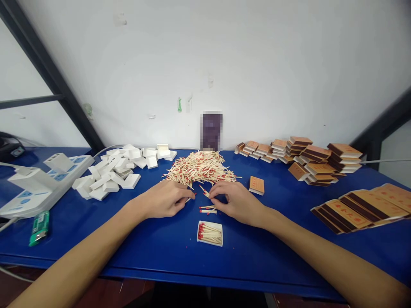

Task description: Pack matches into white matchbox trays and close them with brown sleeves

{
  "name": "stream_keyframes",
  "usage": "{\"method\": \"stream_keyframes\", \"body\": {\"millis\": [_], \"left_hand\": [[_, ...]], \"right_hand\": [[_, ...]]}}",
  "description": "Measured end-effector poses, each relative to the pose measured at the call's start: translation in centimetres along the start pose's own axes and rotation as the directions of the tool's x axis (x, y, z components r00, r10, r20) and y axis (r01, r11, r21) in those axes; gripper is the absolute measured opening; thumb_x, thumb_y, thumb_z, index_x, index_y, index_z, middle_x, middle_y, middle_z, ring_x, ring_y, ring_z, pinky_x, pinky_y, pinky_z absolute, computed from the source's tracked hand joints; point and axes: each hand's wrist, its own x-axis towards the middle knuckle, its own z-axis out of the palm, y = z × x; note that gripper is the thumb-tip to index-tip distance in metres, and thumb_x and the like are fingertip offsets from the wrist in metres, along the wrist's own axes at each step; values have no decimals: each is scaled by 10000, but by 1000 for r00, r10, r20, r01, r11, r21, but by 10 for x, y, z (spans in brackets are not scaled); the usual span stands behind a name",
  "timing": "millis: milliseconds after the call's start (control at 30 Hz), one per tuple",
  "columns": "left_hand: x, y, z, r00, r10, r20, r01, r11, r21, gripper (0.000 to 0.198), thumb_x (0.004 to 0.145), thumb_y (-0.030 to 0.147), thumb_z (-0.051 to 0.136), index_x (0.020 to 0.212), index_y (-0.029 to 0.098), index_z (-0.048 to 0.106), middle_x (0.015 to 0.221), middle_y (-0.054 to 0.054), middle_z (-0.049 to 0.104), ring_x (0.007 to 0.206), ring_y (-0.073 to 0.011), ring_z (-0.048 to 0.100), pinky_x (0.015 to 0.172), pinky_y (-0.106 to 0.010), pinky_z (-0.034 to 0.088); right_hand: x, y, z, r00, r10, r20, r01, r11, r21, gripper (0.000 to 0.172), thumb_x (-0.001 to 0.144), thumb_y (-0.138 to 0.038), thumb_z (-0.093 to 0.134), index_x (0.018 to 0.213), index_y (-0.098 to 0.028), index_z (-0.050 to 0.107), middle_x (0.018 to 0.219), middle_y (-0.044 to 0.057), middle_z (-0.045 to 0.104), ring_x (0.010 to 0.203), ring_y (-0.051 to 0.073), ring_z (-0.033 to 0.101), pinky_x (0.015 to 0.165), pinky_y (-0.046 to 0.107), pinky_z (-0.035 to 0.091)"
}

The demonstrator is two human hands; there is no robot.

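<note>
A large heap of red-tipped matches (201,167) lies at the middle of the blue table. Just in front of its left part is my left hand (168,199), fingers curled together, with a match or two at the fingertips. My right hand (236,201) pinches near a few loose matches right of centre; thumb and forefinger are close together at the match ends. Several matches (208,209) lie between the hands, heads to the left. Nearer me, a white tray (210,244) holds a layer of matches, their red heads at the left.
White empty trays (112,175) are piled at the left, beside a power strip (64,179) and a green packet (40,228). One matchbox (257,185) sits right of the heap. Stacked matchboxes (317,164) and flat sleeves (362,207) occupy the right side.
</note>
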Motion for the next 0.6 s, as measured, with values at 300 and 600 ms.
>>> {"method": "stream_keyframes", "body": {"millis": [300,600], "left_hand": [[0,-2,-1,1000,1,-20,-2,999,-36,239,921,132,490,1032,193,694,919,-24,695,782,-142,641,690,-255,453],[1,3,-3,996,-89,-22,90,996,21,134,883,185,519,841,191,645,731,20,663,628,-124,559,721,-291,376]], "right_hand": [[-1,8,-3,997,74,-16,-75,996,-53,203,823,-129,587,926,-229,730,908,6,747,755,153,651,697,276,470],[-2,9,-8,998,67,-9,-67,997,-42,244,800,-78,578,924,-220,731,864,-4,746,633,118,596,634,247,429]]}}
